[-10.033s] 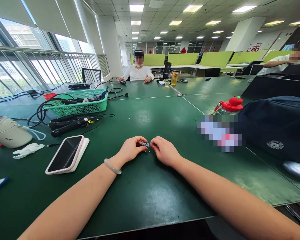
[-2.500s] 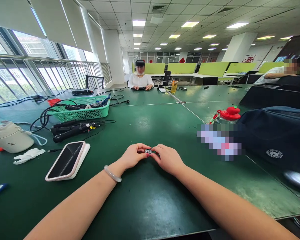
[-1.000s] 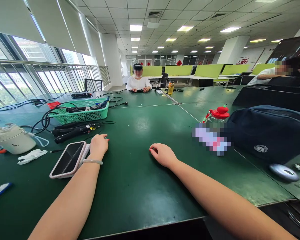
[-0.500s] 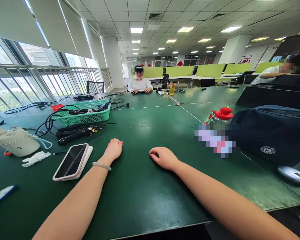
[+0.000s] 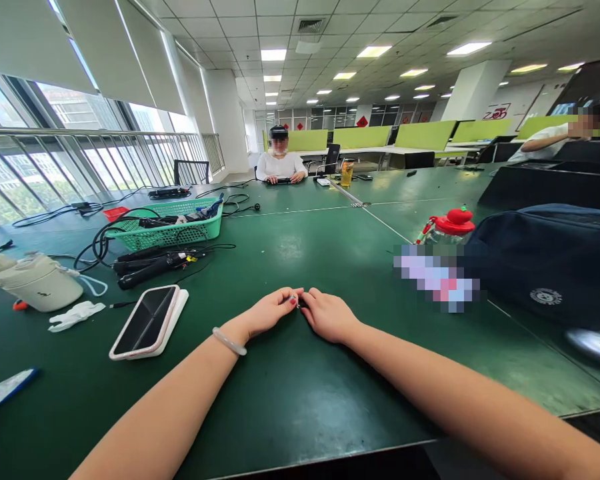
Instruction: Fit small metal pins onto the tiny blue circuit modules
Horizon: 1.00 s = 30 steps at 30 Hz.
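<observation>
My left hand [image 5: 269, 311] and my right hand [image 5: 329, 315] rest on the green table [image 5: 300, 393], fingertips meeting in the middle. Between the fingertips sits a tiny dark and metallic part [image 5: 297, 301], mostly hidden and too small to name. Both hands have their fingers curled and pinched toward that part. A pale bangle [image 5: 229, 341] circles my left wrist. A phone [image 5: 147, 320] in a pink case lies face up on a white pad to the left of my left arm.
A green basket [image 5: 167, 225] of cables and black handles [image 5: 150, 261] lie at the left, beside a cream pouch [image 5: 35, 283] and a white glove [image 5: 75, 315]. A red-lidded bottle [image 5: 447, 227] and dark bag [image 5: 545, 260] stand right. A person [image 5: 280, 160] sits opposite.
My left hand has come back from beside the phone to the middle and meets my right hand again. My right hand stayed on the spot.
</observation>
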{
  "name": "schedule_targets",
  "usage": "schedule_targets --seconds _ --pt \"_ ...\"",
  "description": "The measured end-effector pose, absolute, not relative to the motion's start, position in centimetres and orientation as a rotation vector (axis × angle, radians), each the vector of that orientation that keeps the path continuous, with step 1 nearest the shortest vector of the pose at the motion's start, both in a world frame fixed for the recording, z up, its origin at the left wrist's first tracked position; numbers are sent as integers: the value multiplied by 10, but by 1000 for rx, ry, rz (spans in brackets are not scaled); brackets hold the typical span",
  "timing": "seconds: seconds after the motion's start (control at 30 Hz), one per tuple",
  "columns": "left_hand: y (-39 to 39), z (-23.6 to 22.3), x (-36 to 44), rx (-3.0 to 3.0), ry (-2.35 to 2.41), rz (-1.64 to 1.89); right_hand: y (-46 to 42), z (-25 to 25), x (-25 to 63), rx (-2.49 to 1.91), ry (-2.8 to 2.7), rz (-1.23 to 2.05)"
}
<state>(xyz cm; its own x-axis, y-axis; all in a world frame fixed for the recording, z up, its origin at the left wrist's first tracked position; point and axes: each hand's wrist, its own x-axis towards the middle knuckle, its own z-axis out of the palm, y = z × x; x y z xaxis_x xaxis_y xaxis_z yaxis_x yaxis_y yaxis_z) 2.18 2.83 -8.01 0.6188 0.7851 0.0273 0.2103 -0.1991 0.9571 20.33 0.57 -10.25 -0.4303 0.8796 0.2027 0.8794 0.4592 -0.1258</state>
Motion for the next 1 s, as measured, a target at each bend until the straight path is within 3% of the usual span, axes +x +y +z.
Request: schedule_targets --seconds 0.3,0.5,0.7,0.9,1.0 --pt "31 -80 22 1260 709 778 17 -97 208 -1471 -2478 156" --pt "34 -84 24 1507 821 796 15 -100 213 -1401 -2354 311" --pt "39 -91 29 1418 924 861 17 -96 213 -1270 -2062 649" --pt "39 -90 33 1184 964 935 22 -101 205 -1123 -1567 1188" --pt "37 -88 33 1235 977 913 21 -100 203 -1042 -1497 1273"
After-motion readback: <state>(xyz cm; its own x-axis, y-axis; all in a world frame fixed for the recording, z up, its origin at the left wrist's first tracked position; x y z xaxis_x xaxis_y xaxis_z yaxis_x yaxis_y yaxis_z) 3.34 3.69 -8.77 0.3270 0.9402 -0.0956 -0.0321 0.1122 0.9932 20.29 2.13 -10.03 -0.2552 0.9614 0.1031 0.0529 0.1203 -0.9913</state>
